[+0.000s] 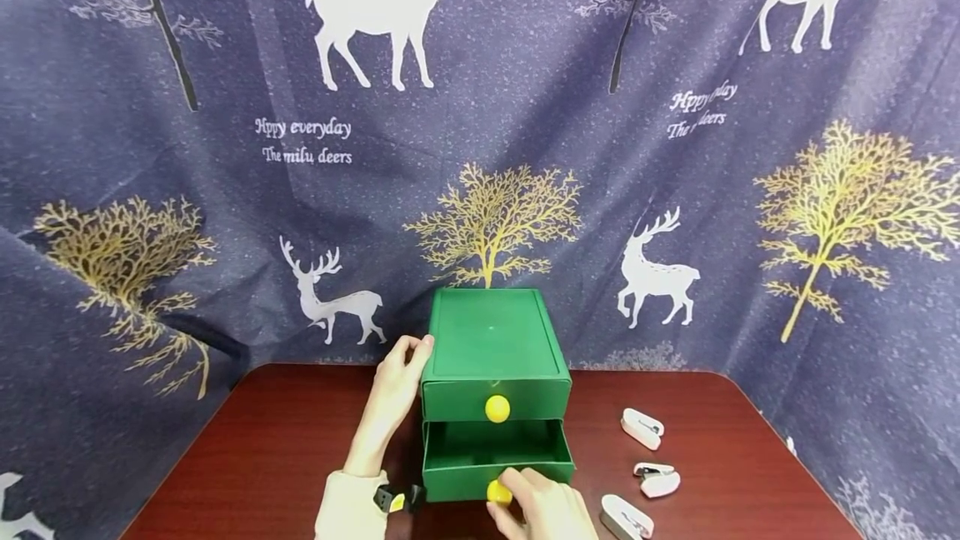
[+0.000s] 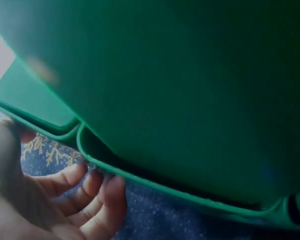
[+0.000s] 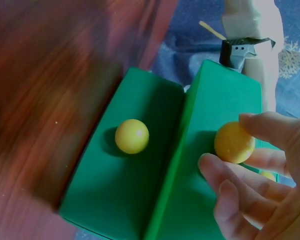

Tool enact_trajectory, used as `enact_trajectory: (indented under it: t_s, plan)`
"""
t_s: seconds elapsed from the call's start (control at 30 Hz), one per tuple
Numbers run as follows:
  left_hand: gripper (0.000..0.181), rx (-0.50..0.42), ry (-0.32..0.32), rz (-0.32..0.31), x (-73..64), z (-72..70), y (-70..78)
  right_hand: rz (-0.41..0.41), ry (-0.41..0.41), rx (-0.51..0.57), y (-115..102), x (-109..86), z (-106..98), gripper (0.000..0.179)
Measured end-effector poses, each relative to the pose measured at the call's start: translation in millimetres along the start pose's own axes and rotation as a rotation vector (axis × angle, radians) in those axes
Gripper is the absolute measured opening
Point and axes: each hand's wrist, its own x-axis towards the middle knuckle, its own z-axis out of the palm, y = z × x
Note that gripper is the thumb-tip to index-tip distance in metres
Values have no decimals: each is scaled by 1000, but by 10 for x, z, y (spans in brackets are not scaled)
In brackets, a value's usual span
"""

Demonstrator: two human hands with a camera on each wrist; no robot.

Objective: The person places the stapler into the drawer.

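A green drawer cabinet (image 1: 491, 336) stands on the table. Its top drawer (image 1: 457, 400) is closed and has a round yellow knob (image 1: 497, 408). Below it, the middle drawer (image 1: 450, 486) is pulled partway out, and the part of its inside that shows is bare. My right hand (image 1: 543, 507) holds that drawer's yellow knob (image 3: 234, 142) between thumb and fingers. Under it, the right wrist view shows a closed bottom drawer with its own knob (image 3: 132, 136). With bent fingers, my left hand (image 1: 401, 373) grips the cabinet's upper left edge; its fingertips meet the green wall in the left wrist view.
Three white staplers (image 1: 642, 428) (image 1: 658, 480) (image 1: 626, 517) lie on the red-brown table (image 1: 720, 440), right of the cabinet. A dark blue cloth (image 1: 480, 123) with deer and trees hangs behind and at both sides. A wrist camera (image 1: 397, 498) sits on my left sleeve.
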Motion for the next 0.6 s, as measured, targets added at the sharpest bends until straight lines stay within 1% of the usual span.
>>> enact_trajectory:
  t_s: [0.2,0.5,0.6]
  plan:
    - [43,4,-7,-3,-1,-2,3,-7,27,7,-3,-23,6,29]
    - [42,0,-22,-4,2,-13,3,-6,18,10,-40,-76,-16,31]
    - [42,-8,-25,0,3,-15,1,-21,39,-26,-58,-109,-20,33]
